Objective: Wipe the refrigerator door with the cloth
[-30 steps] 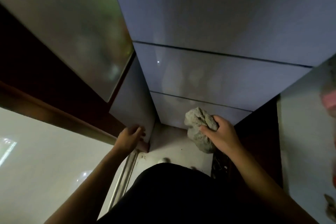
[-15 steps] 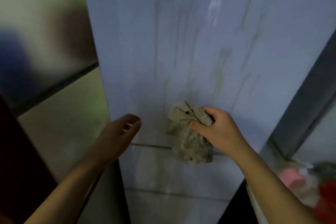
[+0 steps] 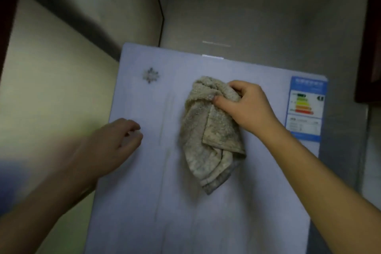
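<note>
- The right hand (image 3: 246,107) pinches the cloth (image 3: 210,132) at its upper end, thumb across a bunched fold and the other fingers curled over the top — a tight pinch rather than a flat palm.
- Below that pinch most of the cloth hangs loose against the door (image 3: 206,212), so little of it is likely pressed to the surface; I judge that flattening the palm over the wad would spread the pressure and clean more with each pass.
- Left of the pinch, faint vertical streaks run down the door. Long overlapping strokes along them, top to bottom, seem the best way to lift them.
- Further left, near the door's edge, the left hand (image 3: 111,148) is half curled and holds nothing; whether it touches the door I cannot tell, since it is blurred. Bracing it flat there would steady the door.
- Up and left of the pinch sits a small snowflake mark (image 3: 151,75).
- Right of the pinch, an energy label (image 3: 307,109) — wipe lightly around it, as a wet cloth could lift its edges.
</note>
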A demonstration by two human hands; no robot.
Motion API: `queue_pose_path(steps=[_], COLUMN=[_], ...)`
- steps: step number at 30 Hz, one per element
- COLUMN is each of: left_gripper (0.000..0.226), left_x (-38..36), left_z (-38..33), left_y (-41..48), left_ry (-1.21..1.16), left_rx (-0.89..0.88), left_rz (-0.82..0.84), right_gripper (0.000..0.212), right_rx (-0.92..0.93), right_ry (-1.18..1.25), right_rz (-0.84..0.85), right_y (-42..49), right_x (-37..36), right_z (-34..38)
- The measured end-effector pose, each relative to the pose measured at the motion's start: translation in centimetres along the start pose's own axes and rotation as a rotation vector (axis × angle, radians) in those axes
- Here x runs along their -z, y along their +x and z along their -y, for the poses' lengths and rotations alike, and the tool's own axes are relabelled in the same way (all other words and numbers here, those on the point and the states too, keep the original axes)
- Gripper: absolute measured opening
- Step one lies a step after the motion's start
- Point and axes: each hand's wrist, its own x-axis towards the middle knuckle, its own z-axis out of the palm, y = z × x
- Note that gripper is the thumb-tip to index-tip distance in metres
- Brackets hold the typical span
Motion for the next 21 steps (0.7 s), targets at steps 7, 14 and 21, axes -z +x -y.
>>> queue_pose_path(steps=[7, 14, 21], left_gripper=[0.057, 0.053, 0.049], left_x=[1.2, -1.3, -1.5], left_z=[-0.3, 1.2, 1.5], left_y=[2.7, 1.9, 1.9], left_ry=[0.146, 0.206, 0.192], left_rx=[-0.125, -0.134, -0.162], left_rz=[-0.129, -0.136, -0.157], right_gripper=[0.024, 0.029, 0.036], right_rx=[0.126, 0.203, 0.328], right_ry=[-0.245, -0.434, -0.297], right_rz=[-0.074, -0.043, -0.243], right_y=[7.2, 4.9, 3.2], right_x=[1.9, -2.1, -4.6], right_z=[2.4, -0.4, -0.2])
